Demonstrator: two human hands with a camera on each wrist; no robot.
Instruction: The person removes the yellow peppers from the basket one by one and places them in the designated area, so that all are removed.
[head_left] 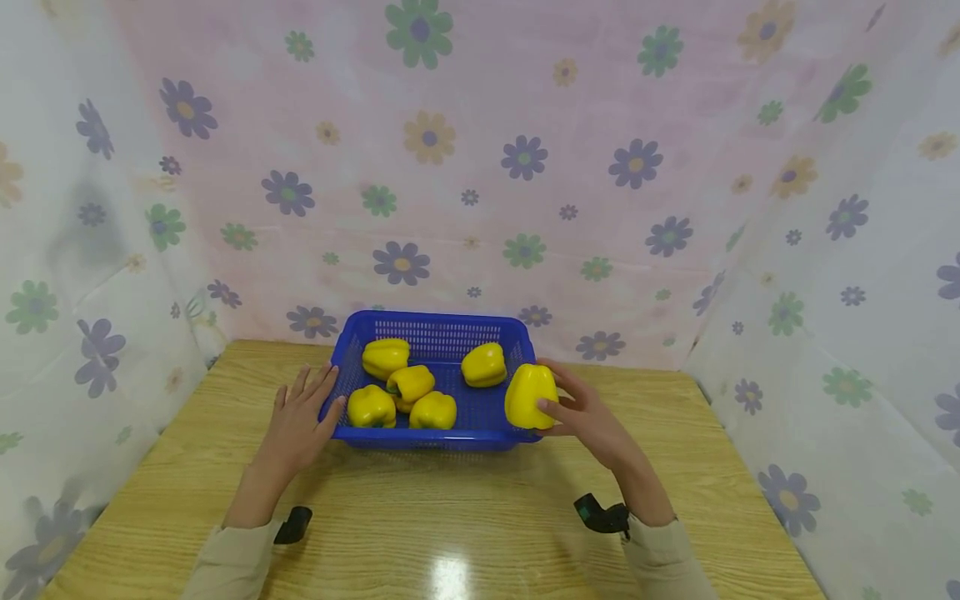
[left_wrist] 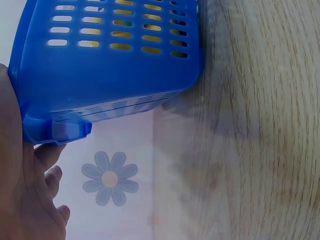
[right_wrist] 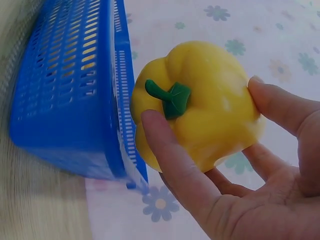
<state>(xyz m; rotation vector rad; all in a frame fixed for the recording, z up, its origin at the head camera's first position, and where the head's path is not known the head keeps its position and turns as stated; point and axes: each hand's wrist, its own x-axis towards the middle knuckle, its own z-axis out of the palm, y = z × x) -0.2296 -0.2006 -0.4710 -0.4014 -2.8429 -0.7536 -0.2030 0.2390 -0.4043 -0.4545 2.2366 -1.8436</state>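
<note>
A blue plastic basket (head_left: 480,437) stands on the table with several yellow bell peppers inside, most in its left half and one pepper (head_left: 483,365) towards the back right. My right hand (head_left: 588,421) grips another yellow bell pepper (head_left: 531,397) over the basket's right end. In the right wrist view this pepper (right_wrist: 205,105) shows its green stem, with fingers and thumb around its sides. At the basket's left end, my left hand (head_left: 300,421) rests on the rim, its fingers fairly straight. The left wrist view shows that hand (left_wrist: 25,185) against the basket's edge (left_wrist: 55,130).
The wood-grain table (head_left: 450,517) extends in front of the basket and to both sides. A flowered cloth (head_left: 465,167) hangs close behind the basket, and more of it encloses the left and right sides. Each wrist carries a small black device (head_left: 600,512).
</note>
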